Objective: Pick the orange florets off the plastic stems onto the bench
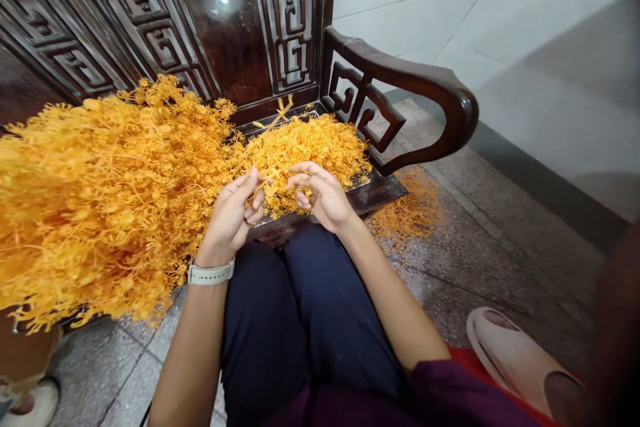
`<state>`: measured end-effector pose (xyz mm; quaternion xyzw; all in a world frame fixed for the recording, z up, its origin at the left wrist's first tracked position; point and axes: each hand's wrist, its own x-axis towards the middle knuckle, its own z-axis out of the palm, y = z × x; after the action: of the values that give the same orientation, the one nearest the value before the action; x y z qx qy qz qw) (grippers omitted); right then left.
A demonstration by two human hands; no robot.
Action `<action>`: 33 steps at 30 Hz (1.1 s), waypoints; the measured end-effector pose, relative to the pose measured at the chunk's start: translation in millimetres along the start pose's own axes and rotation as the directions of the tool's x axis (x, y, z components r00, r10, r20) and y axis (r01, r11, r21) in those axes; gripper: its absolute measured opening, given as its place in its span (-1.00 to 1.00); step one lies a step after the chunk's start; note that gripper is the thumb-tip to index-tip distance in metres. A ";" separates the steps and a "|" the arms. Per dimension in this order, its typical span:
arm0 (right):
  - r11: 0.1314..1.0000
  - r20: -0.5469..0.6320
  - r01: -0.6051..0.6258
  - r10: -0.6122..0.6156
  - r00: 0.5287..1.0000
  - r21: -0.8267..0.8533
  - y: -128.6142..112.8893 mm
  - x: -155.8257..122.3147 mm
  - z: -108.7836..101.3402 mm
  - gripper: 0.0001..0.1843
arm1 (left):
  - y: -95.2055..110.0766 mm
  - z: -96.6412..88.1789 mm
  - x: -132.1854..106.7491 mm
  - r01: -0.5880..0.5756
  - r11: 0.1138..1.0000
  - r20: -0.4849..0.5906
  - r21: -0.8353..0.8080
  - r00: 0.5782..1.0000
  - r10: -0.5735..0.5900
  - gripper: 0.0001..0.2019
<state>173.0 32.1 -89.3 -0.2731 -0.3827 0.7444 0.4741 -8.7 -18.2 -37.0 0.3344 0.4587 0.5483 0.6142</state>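
My left hand (235,210), with a pale watch strap on its wrist, pinches a thin yellow sprig (267,177) between thumb and fingers. Facing it, my right hand (323,195) has its fingers bent and apart beside the sprig's other end; I see nothing held in it. Behind both hands, a smaller heap of yellow plastic-looking pieces (320,140) lies on the seat of a dark carved wooden bench (280,230). A far larger pile of branching yellow sprigs (120,193) spreads over the left of the bench and hangs past its front edge.
A curved wooden armrest (400,80) bounds the bench on the right. Orange stems (407,207) lie scattered on the floor below it. A pale slipper (520,360) is at lower right, and another person's shoe (37,403) at lower left. A white wall (500,33) stands behind.
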 end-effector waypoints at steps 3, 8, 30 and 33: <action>0.998 0.096 -0.012 0.017 0.995 -0.056 -0.4 0.0 4.2 -0.77 | 0.9 0.7 -1.0 -0.005 0.999 0.040 -0.037 0.999 0.006 -0.61; 0.971 0.231 0.097 -0.045 0.972 -0.217 1.4 -3.1 12.2 -0.70 | 0.8 0.2 -0.6 0.014 0.999 0.065 -0.034 0.998 -0.012 -0.66; 0.997 0.352 -0.064 0.041 0.935 0.054 4.9 -1.8 11.7 -0.62 | 10.9 11.3 -9.2 -0.004 0.907 -0.134 -0.422 0.989 -0.058 -0.71; 0.978 0.271 0.018 -0.075 0.960 0.209 1.1 0.1 -1.1 -0.60 | 14.1 -5.8 -7.0 -0.119 0.832 -0.198 -0.542 0.980 0.011 -0.64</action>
<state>173.3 32.2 -90.9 -0.1069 -0.3733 0.7992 0.4587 -19.1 -23.1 -24.8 0.1062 0.3252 0.7065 0.6195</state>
